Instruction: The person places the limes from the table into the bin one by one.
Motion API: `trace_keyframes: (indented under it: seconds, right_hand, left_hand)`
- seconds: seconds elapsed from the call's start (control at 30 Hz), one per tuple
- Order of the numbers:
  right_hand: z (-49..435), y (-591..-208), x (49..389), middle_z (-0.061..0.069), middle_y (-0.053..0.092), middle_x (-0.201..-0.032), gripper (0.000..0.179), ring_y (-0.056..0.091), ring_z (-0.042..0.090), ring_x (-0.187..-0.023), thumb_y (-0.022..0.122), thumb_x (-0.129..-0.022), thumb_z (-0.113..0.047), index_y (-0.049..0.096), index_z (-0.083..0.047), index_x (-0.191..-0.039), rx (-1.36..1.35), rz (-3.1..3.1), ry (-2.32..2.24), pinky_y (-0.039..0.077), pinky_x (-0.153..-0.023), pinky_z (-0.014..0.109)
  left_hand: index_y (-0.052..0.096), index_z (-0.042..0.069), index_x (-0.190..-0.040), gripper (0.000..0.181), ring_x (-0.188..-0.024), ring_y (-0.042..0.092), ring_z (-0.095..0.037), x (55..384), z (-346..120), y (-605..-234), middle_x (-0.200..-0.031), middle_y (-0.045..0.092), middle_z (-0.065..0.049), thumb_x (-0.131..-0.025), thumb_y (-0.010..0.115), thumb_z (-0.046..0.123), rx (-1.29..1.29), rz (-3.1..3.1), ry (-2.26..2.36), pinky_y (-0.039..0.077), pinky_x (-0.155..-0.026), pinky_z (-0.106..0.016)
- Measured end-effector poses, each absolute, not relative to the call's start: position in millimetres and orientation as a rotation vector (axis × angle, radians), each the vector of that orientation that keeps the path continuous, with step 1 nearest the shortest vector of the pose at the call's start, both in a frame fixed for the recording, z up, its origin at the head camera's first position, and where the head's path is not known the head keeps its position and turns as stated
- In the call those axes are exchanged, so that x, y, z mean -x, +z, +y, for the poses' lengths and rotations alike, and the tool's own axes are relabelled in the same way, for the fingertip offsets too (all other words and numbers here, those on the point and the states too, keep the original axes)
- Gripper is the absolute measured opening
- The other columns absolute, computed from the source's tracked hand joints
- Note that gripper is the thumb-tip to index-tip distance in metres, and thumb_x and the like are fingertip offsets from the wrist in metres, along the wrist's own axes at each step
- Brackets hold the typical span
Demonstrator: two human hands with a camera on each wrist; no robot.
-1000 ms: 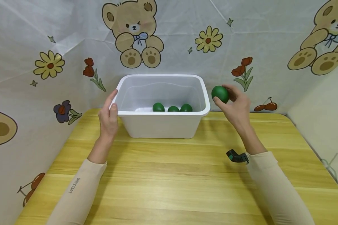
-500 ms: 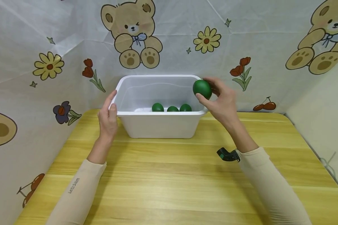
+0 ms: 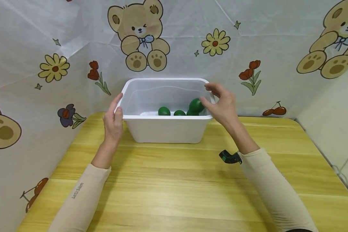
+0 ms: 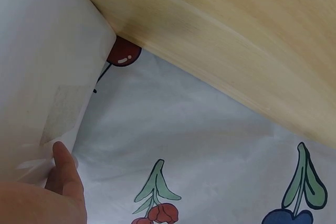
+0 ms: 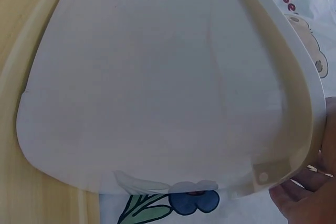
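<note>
A white plastic bin (image 3: 166,129) stands upright at the back of the table, with several green balls (image 3: 164,111) inside. My left hand (image 3: 113,124) grips its left rim near the front corner, thumb toward the front. In the left wrist view, fingertips (image 4: 62,153) rest on the bin's outer wall. Over the right rim reaches my right hand (image 3: 222,104), thumb and fingers spread apart. Just past the thumb tip, one green ball (image 3: 195,105) is inside the bin, overlapping another ball below it. The front wall hides the lower parts of the balls.
The wooden table (image 3: 168,183) extends in front of the bin. Behind it hangs a white cloth (image 3: 179,25) printed with bears and flowers. A black wrist device (image 3: 229,157) sticks out at my right cuff.
My right hand carried a green ball leftward from beside the bin to over its right rim, then let it go; the ball has dropped inside. My left hand stays at the rim.
</note>
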State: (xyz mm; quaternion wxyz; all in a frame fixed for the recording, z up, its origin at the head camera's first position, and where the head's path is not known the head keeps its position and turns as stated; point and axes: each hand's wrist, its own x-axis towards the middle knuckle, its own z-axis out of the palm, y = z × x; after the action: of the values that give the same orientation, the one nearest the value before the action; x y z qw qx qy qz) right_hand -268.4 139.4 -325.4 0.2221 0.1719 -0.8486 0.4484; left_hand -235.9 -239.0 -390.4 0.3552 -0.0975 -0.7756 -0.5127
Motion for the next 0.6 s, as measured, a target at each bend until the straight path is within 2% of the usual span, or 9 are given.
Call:
trace_keyframes:
  seconds: [0.23, 0.3, 0.43, 0.6]
  right_hand:
    - [145.5, -330.8, 267.9, 0.012, 0.073, -0.129, 0.037, 0.068, 0.030, -0.124, 0.076, -0.095, -0.014, 0.070, -0.005, -0.129, -0.452, -2.287, 1.285, 0.051, -0.112, 0.039]
    - [147.0, -332.2, 266.9, 0.014, 0.073, -0.128, 0.035, 0.068, 0.031, -0.123, 0.075, -0.095, -0.014, 0.070, -0.004, -0.129, -0.454, -2.272, 1.305, 0.051, -0.112, 0.040]
    - [150.4, -334.7, 265.5, 0.015, 0.072, -0.130, 0.037, 0.067, 0.030, -0.125, 0.075, -0.095, -0.015, 0.070, -0.003, -0.130, -0.451, -2.260, 1.333, 0.051, -0.113, 0.041]
    - [156.8, -337.0, 262.1, 0.013, 0.070, -0.134, 0.043, 0.064, 0.028, -0.129, 0.076, -0.096, -0.020, 0.067, -0.004, -0.135, -0.457, -2.289, 1.303, 0.050, -0.113, 0.041]
  left_hand:
    - [0.059, 0.014, -0.152, 0.056, -0.130, 0.065, -0.031, 236.8, -238.5, -390.8, -0.148, 0.064, -0.006, -0.102, 0.041, 0.032, 0.256, -2.006, -1.323, 0.047, -0.101, -0.013]
    - [0.058, 0.009, -0.151, 0.055, -0.130, 0.064, -0.034, 236.5, -236.4, -389.3, -0.148, 0.064, -0.011, -0.102, 0.041, 0.028, 0.251, -2.000, -1.326, 0.045, -0.100, -0.011]
    - [0.058, 0.007, -0.151, 0.055, -0.131, 0.064, -0.035, 236.4, -235.2, -388.4, -0.149, 0.063, -0.012, -0.102, 0.041, 0.025, 0.251, -1.997, -1.334, 0.045, -0.100, -0.011]
    - [0.058, 0.013, -0.152, 0.055, -0.132, 0.064, -0.031, 235.4, -237.8, -389.9, -0.150, 0.063, -0.006, -0.102, 0.042, 0.031, 0.250, -2.016, -1.326, 0.048, -0.102, -0.016]
